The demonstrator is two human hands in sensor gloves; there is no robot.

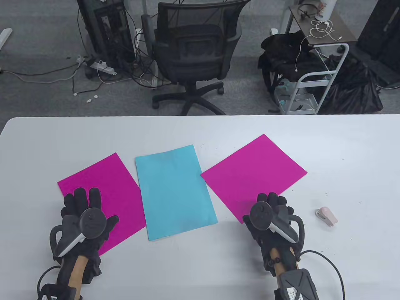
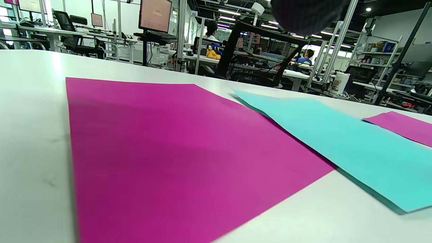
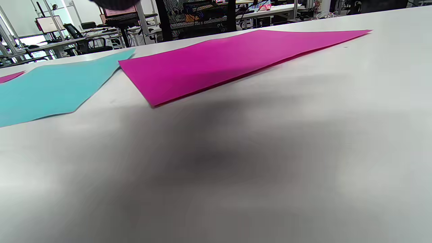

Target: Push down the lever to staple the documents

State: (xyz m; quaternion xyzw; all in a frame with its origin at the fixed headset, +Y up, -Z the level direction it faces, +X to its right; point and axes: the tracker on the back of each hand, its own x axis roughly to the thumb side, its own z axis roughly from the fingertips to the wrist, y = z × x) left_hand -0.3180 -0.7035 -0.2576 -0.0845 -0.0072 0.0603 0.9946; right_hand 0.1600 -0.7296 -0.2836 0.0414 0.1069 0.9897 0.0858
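Three paper sheets lie on the white table (image 1: 200, 259): a magenta sheet (image 1: 106, 193) on the left, a light blue sheet (image 1: 175, 190) in the middle and a second magenta sheet (image 1: 253, 172) on the right. A small pink stapler (image 1: 326, 216) lies apart from them at the right. My left hand (image 1: 82, 200) is open, fingers spread over the left magenta sheet (image 2: 168, 152). My right hand (image 1: 272, 203) is open and empty over the near corner of the right magenta sheet (image 3: 236, 57), left of the stapler and apart from it.
The blue sheet (image 2: 354, 145) overlaps the left magenta sheet's right edge. An office chair (image 1: 193, 56) and a white cart (image 1: 315, 78) stand beyond the table's far edge. A dark fingertip (image 2: 307, 13) shows at the top of the left wrist view.
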